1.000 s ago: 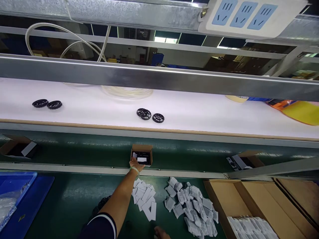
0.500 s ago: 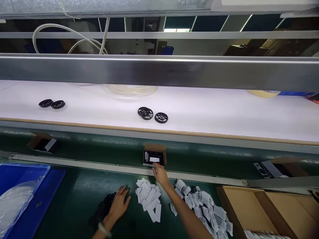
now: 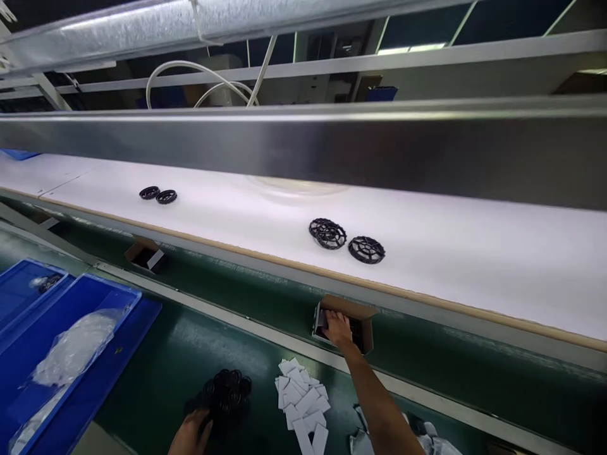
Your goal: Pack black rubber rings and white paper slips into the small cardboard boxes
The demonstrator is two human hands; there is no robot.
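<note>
At the green bench: rings and box

Nearest, left hand (image 3: pixel 190 436) touches the heap of black rings (image 3: pixel 226 390), fingers loosely together. Beside lie white slips (image 3: pixel 301 401). Farther, right hand (image 3: pixel 337 327) dips bunched fingers into the open carton (image 3: pixel 363 316); any pinch is hidden.

Green bench (image 3: pixel 156 357), black discs (image 3: pixel 227 388), paper slips (image 3: pixel 301 395)

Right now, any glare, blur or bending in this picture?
Head view: glare streaks along the steel rail; the white shelf is bright; straight edges tilt and bow; the right hand in the small box looks slightly soft; the bottom edge crops the left hand.
</note>
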